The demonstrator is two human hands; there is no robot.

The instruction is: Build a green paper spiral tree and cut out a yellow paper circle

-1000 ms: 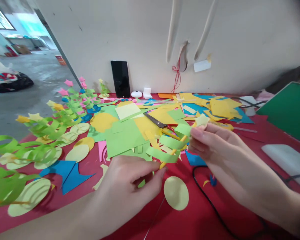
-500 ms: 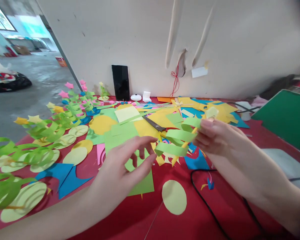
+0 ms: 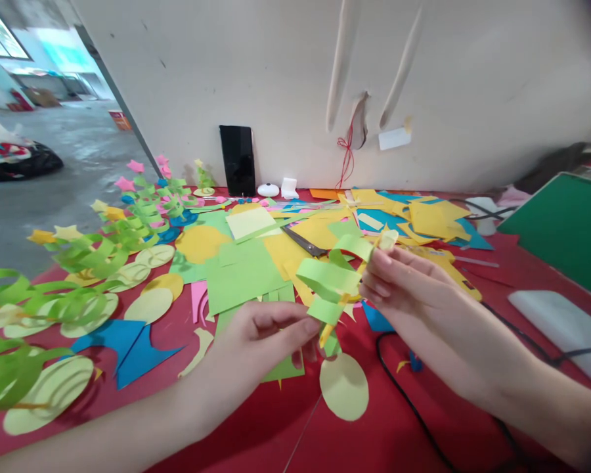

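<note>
A curled green paper strip [image 3: 325, 281] winds around a thin yellow paper stick [image 3: 329, 328], with a pale yellow paper piece [image 3: 389, 238] at its upper end. My right hand [image 3: 423, 295] pinches the stick near that end and keeps it tilted above the table. Lower down, thumb and fingers of my left hand [image 3: 270, 338] close on the strip's bottom curl. Just below lies a pale yellow paper oval [image 3: 345, 387], flat on the red table [image 3: 246, 440]. Behind the strip are scissors [image 3: 304, 242], their handles mostly hidden, and green paper sheets [image 3: 241, 276].
Finished-looking spiral paper decorations [image 3: 108, 240] crowd the left side beside blue paper scraps [image 3: 145, 355]. A phone [image 3: 238, 161] leans on the white wall. At right are a black cable [image 3: 398, 394], a yellow glue gun [image 3: 456, 272] and a green board [image 3: 566, 230].
My right hand has moved left and slightly down with the stick and strip. The left hand, fingers apart before, has moved down and closed on the strip's lower curl.
</note>
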